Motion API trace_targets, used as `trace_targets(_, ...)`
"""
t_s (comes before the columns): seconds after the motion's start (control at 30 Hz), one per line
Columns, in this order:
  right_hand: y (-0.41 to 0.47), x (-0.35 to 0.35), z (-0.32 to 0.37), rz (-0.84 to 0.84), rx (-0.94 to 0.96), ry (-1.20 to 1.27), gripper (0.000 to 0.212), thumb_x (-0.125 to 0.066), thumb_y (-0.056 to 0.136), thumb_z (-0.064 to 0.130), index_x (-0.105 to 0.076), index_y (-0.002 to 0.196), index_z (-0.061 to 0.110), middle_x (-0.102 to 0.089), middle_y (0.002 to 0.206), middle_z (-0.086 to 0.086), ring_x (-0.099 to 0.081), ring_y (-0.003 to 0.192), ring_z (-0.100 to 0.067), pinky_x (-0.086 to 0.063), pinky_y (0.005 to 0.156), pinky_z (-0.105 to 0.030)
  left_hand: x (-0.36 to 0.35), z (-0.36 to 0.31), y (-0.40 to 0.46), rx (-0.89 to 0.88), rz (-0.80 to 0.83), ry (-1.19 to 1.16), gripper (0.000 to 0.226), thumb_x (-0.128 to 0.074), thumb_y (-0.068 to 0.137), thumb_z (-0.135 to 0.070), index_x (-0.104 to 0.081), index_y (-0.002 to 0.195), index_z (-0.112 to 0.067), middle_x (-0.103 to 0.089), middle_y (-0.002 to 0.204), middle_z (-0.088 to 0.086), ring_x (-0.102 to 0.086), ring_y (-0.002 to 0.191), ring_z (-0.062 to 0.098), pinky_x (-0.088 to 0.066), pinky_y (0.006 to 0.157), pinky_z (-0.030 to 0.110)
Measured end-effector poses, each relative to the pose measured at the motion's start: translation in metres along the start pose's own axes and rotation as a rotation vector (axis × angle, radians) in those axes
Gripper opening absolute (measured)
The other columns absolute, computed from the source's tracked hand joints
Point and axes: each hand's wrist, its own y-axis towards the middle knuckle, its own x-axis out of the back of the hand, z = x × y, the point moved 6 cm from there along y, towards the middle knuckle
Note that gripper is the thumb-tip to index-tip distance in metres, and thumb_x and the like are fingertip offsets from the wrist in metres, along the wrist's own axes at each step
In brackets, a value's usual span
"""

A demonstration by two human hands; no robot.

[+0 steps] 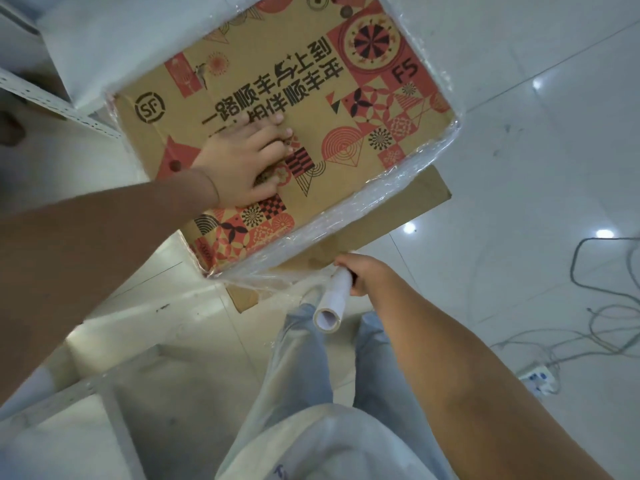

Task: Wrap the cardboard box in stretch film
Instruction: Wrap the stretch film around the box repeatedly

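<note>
Our left hand (247, 161) lies flat, fingers straight, on the box (311, 109); right hand (363, 271) grasps the film roll (332, 299). Cables (595, 327) and shelving (52, 95) nearby.

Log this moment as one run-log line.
left hand: flat on cardboard box | right hand: grips stretch film roll | film: around box sides, top bare

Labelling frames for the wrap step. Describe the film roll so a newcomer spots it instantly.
Start at the big printed cardboard box under the flat left hand. Follow its film-covered near edge down to the right hand. The stretch film roll is the white tube gripped there, hollow end facing the camera, clear film stretching from it to the box.
</note>
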Motion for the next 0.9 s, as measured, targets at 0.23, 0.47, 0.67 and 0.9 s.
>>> trace_targets(0.23, 0.007, 0.009, 0.007, 0.002, -0.007, -0.049, 0.017, -0.060, 0.089, 0.006, -0.044, 0.095, 0.001, -0.057, 0.084, -0.015, -0.061, 0.096, -0.028, -0.049, 0.097, -0.040, -0.001, -0.018, 0.028, 0.568, -0.177, -0.092, 0.035, -0.040, 0.086, -0.040, -0.051, 0.078, -0.007, -0.054, 0.097, 0.013, -0.052, 0.089, 0.028, -0.029, 0.048, 0.028)
trace_targets(0.47, 0.005, 0.032, 0.022, -0.068, 0.006, -0.015, 0.008, -0.042, 0.087, 0.005, -0.040, 0.080, 0.004, -0.049, 0.078, -0.015, -0.059, 0.079, -0.030, -0.054, 0.073, -0.041, -0.006, -0.013, 0.027, 0.579, -0.205, -0.088, 0.034, -0.040, 0.087, -0.039, -0.047, 0.073, -0.009, -0.051, 0.097, 0.014, -0.049, 0.091, 0.028, -0.027, 0.050, 0.028)
trace_targets(0.67, 0.009, 0.026, 0.031, -0.025, 0.009, -0.210, 0.023, -0.060, 0.086, 0.005, -0.044, 0.104, 0.003, -0.054, 0.078, -0.014, -0.060, 0.073, -0.025, -0.054, 0.085, -0.039, -0.004, -0.016, 0.029, 0.587, -0.206, -0.086, 0.030, -0.045, 0.086, -0.033, -0.049, 0.074, -0.006, -0.051, 0.096, 0.015, -0.049, 0.089, 0.029, -0.029, 0.051, 0.029)
trace_targets(0.9, 0.005, 0.043, 0.044, -0.007, -0.013, -0.146, 0.022, -0.053, 0.088, -0.002, -0.041, 0.106, 0.003, -0.053, 0.077, -0.017, -0.058, 0.062, -0.027, -0.054, 0.089, -0.044, -0.006, -0.014, 0.030, 0.585, -0.215, -0.086, 0.028, -0.047, 0.084, -0.031, -0.048, 0.073, -0.006, -0.052, 0.096, 0.017, -0.050, 0.090, 0.031, -0.032, 0.052, 0.031)
